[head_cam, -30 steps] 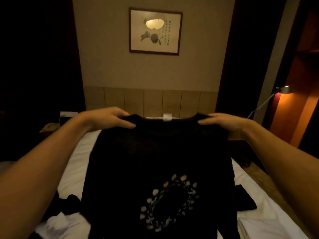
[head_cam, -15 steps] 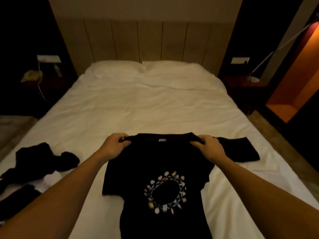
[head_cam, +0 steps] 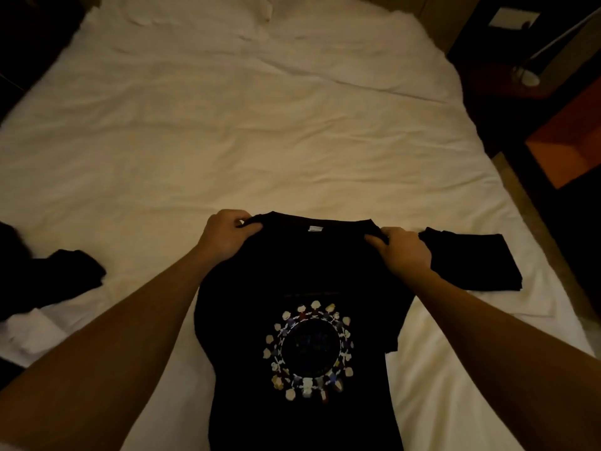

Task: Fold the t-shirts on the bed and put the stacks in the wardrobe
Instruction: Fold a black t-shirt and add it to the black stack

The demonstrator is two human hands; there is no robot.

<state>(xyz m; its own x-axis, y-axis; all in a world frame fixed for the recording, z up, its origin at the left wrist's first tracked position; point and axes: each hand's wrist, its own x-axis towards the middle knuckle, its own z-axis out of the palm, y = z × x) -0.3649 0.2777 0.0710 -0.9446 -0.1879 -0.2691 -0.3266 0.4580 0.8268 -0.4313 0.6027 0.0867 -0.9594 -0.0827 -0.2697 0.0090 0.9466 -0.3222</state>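
Lying at the left edge of the white bed point(head_cam: 292, 125), a crumpled pile of dark garments point(head_cam: 48, 281) rests on the sheet. Left hand point(head_cam: 224, 239) pinches the left shoulder of the black t-shirt point(head_cam: 302, 288), fingers curled round the fabric. The t-shirt lies front up on the near half of the bed, its circular print point(head_cam: 309, 351) visible. Right hand point(head_cam: 403, 255) grips the right shoulder likewise. A folded black t-shirt point(head_cam: 474, 262) lies flat just beside the right hand.
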